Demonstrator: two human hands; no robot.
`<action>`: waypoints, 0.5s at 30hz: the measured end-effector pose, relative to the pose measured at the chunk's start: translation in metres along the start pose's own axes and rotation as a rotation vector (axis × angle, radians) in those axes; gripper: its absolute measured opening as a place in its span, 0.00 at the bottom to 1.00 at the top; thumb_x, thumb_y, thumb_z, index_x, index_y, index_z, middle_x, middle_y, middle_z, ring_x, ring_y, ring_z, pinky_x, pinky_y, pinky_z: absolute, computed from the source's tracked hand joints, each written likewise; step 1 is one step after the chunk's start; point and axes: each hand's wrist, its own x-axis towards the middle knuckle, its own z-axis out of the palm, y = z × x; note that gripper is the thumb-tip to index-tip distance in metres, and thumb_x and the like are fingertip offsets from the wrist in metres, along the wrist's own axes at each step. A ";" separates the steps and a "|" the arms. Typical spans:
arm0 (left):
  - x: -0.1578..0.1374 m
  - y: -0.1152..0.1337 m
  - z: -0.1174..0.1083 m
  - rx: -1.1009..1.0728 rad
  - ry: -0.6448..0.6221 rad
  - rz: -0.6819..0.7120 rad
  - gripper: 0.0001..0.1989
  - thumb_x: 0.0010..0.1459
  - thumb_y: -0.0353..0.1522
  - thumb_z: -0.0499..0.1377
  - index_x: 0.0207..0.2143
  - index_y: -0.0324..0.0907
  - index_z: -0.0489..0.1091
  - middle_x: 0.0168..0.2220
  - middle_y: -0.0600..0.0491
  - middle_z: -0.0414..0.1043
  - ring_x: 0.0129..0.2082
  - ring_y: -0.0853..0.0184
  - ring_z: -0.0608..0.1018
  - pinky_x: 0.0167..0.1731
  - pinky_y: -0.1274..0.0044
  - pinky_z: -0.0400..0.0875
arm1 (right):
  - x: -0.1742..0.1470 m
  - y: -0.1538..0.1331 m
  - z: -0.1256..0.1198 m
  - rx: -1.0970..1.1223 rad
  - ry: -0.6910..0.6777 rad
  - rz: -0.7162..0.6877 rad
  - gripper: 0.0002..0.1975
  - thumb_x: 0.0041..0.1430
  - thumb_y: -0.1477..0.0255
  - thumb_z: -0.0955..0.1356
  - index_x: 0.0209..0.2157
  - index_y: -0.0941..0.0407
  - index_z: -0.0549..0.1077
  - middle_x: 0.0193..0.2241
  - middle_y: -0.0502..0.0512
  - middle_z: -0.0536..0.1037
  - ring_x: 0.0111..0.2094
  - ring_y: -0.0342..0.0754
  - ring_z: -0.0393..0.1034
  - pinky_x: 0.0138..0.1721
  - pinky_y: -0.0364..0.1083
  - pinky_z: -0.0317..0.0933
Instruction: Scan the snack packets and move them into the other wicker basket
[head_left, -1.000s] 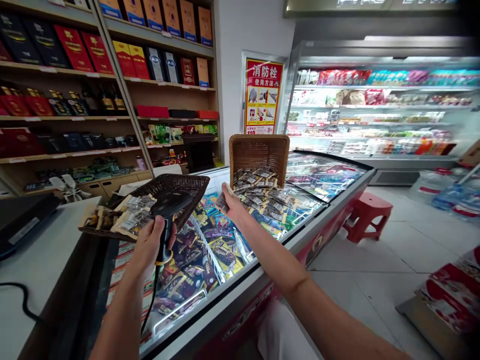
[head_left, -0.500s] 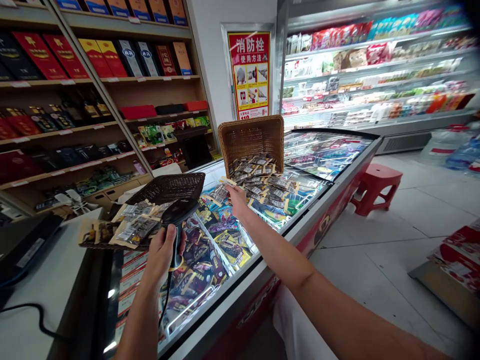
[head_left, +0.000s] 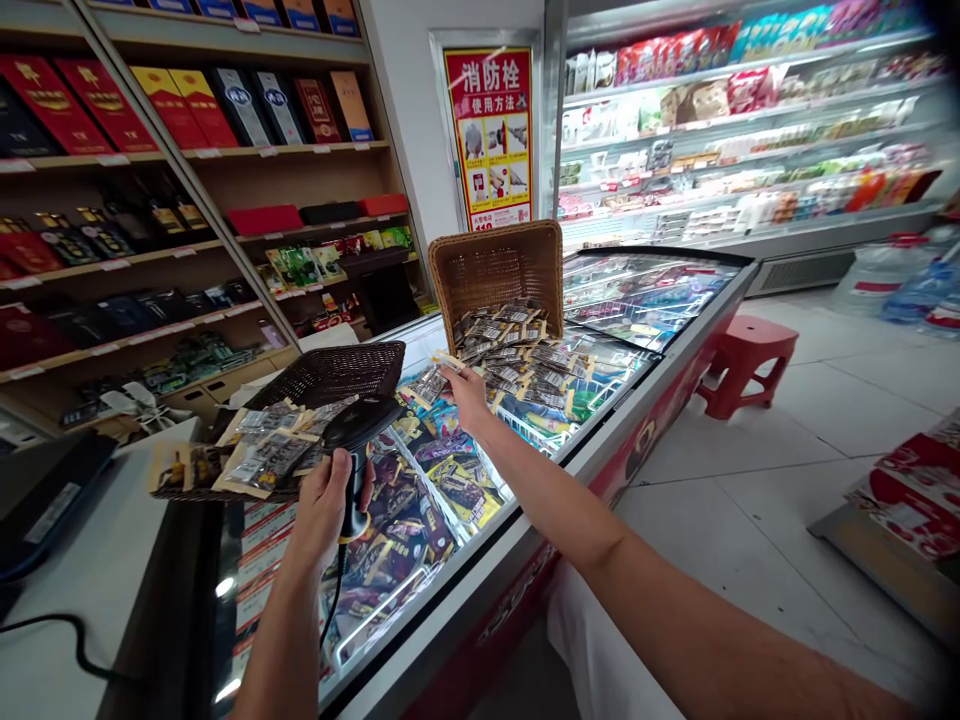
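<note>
A black barcode scanner with a cable hanging down is gripped by the handle in my left hand. My right hand pinches the top edge of a small snack packet with clear film and tan borders. Beyond it, a brown wicker basket lies tipped on its side, with a heap of like packets spilling onto the freezer's glass lid. To the left, a dark wicker basket holds several more packets, partly hidden behind the scanner.
Under both hands runs a chest freezer of wrapped ice creams. A grey counter with a black device stands at left. On the floor at right are a red stool and boxes. Shelves and a fridge stand behind.
The whole view has shifted slightly. My right hand and its packet have moved a little left; both hands keep their holds.
</note>
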 end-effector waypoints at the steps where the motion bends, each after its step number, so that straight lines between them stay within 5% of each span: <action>1: 0.000 0.000 0.000 -0.003 -0.003 -0.001 0.35 0.49 0.66 0.67 0.31 0.43 0.72 0.20 0.53 0.70 0.21 0.65 0.76 0.17 0.79 0.62 | 0.000 0.000 0.000 -0.008 -0.002 -0.005 0.09 0.58 0.63 0.75 0.35 0.54 0.78 0.27 0.47 0.69 0.29 0.44 0.65 0.32 0.46 0.70; 6: -0.001 -0.002 0.000 -0.011 -0.038 -0.027 0.34 0.51 0.65 0.67 0.31 0.43 0.71 0.19 0.54 0.69 0.20 0.65 0.76 0.16 0.79 0.62 | -0.001 0.000 -0.001 -0.020 -0.015 -0.082 0.10 0.61 0.62 0.75 0.40 0.52 0.79 0.26 0.46 0.64 0.27 0.44 0.62 0.32 0.45 0.71; 15: 0.001 -0.005 -0.004 -0.003 -0.058 -0.047 0.33 0.54 0.64 0.65 0.32 0.43 0.70 0.19 0.53 0.70 0.21 0.64 0.75 0.17 0.79 0.62 | 0.008 0.001 -0.002 -0.019 -0.007 -0.069 0.16 0.62 0.63 0.74 0.48 0.55 0.82 0.32 0.51 0.76 0.32 0.46 0.70 0.33 0.46 0.72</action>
